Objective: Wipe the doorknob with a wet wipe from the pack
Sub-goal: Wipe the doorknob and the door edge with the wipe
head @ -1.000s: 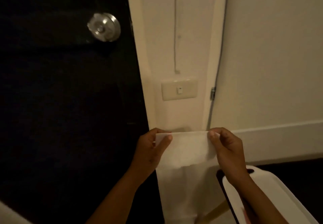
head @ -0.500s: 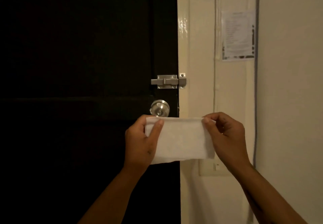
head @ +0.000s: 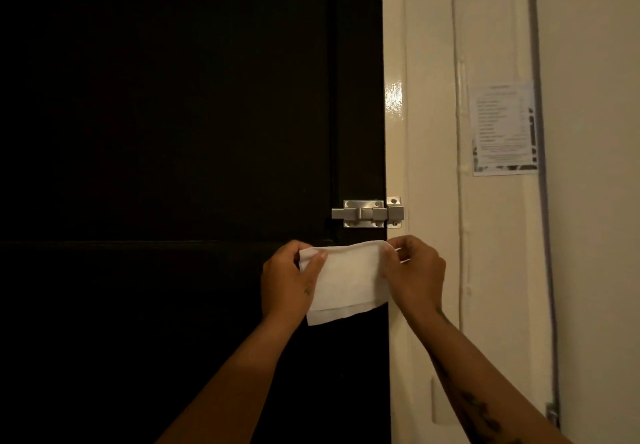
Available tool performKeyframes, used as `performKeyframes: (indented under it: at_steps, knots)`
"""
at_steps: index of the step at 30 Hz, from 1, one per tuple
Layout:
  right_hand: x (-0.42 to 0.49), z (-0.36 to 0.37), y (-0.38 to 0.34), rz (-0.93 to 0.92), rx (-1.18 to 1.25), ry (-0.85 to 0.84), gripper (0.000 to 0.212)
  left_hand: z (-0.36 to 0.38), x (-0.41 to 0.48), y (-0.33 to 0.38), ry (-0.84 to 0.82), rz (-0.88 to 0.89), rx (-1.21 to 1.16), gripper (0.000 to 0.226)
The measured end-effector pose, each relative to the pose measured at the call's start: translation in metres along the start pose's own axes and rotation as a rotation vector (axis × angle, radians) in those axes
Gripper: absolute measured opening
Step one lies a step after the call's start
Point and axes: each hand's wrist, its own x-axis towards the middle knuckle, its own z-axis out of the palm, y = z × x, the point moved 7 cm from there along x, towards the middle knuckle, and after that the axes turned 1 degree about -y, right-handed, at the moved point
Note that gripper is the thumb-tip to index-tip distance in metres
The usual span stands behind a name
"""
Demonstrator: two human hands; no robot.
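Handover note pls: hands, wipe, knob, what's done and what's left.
Left hand and right hand each pinch a top corner of the wet wipe, stretched flat just below the slide bolt on the dark door.
Doorknob not visible; the wipe hangs where it should be.
Pack out of view.
Done: wipe pulled and spread.
Left: press it onto the knob and rub.

Black door [head: 173,131], cream frame [head: 429,97], white wipe [head: 346,280].
Silver bolt latch [head: 369,214]; pale notice [head: 504,128] with dark print lines and a black-and-white patterned border; dark markings along right forearm [head: 481,409].
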Motion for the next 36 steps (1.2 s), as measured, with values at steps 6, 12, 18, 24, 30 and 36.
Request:
performKeyframes:
  at_steps: [6,12,18,24,30,36]
  knots:
    - [-0.025,0.028,0.014,0.120,0.250,-0.104,0.007,-0.001,-0.006,-0.021,-0.050,-0.104,-0.152,0.019]
    - [-0.040,0.059,0.007,0.078,0.191,-0.096,0.026,-0.007,-0.011,-0.042,-0.064,-0.150,-0.134,0.016]
    - [-0.046,0.065,-0.008,-0.217,-0.063,0.066,0.034,-0.034,0.006,-0.039,-0.006,0.077,0.120,0.037]
    - [-0.047,0.067,-0.020,-0.486,-0.259,0.116,0.025,-0.038,0.026,-0.032,0.102,0.425,0.538,0.014]
    - [-0.049,0.073,-0.024,-0.706,-0.512,0.065,0.020,-0.007,0.047,-0.033,0.079,0.585,0.762,0.042]
    - [-0.057,0.078,-0.030,-0.978,-0.712,-0.001,0.023,0.005,0.056,-0.039,0.115,0.586,0.878,0.057]
